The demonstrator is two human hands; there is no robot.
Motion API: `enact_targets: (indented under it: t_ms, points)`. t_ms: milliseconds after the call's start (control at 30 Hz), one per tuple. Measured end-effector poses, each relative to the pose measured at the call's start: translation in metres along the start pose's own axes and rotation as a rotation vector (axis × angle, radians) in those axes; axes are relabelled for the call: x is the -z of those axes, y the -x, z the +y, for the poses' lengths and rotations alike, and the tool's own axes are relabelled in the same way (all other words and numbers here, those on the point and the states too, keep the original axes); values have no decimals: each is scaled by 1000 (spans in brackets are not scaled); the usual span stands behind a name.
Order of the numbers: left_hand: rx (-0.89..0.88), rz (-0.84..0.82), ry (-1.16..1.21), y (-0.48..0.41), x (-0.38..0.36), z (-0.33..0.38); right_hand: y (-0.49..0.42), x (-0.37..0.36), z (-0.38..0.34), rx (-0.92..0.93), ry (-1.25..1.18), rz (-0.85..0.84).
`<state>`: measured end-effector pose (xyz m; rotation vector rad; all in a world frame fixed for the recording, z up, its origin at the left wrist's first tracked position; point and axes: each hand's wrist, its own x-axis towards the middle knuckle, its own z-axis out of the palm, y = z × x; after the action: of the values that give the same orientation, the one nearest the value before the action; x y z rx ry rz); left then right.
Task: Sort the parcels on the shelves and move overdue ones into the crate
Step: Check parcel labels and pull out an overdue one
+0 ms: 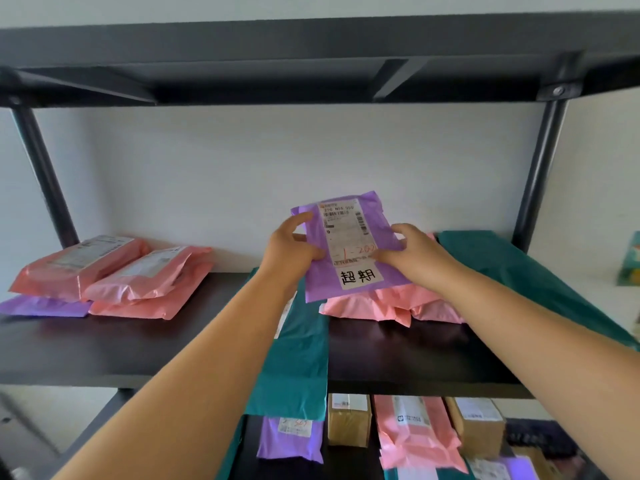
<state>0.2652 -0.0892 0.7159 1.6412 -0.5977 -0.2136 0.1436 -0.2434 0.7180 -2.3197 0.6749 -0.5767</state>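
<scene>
A purple parcel [349, 244] with a white shipping label and a handwritten sticker is held tilted up above the middle shelf [138, 344]. My left hand [291, 249] grips its left edge, thumb on the front. My right hand [412, 252] holds its right edge. Beneath it lies a pink parcel [384, 304]. A teal parcel [294, 358] hangs over the shelf's front edge under my left forearm. No crate is in view.
Two pink parcels [104, 268] are stacked on a flat purple one [41, 306] at the shelf's left. A large teal parcel [512, 261] lies at the right. The lower shelf holds cardboard boxes [349, 424], a pink parcel [415, 431] and a purple one [291, 438]. Black uprights [536, 168] flank the bay.
</scene>
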Motion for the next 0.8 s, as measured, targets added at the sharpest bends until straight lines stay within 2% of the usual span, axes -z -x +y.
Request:
enact_targets:
  t_ms: [133,233,333,500,800]
  points:
    - [-98,-23,39,2,10,9,12,3,-2,-52,-396,66]
    - [-103,-30,146,4,12,10,16,3,1,-52,-561,115]
    - [-4,-64,295,6,10,5,21,3,4,-35,-607,153]
    - [148,-236,376,15,3,-2,33,-2,9,-30,-659,181]
    - [133,-231,411,15,1,0,43,-2,13,-44,-680,149]
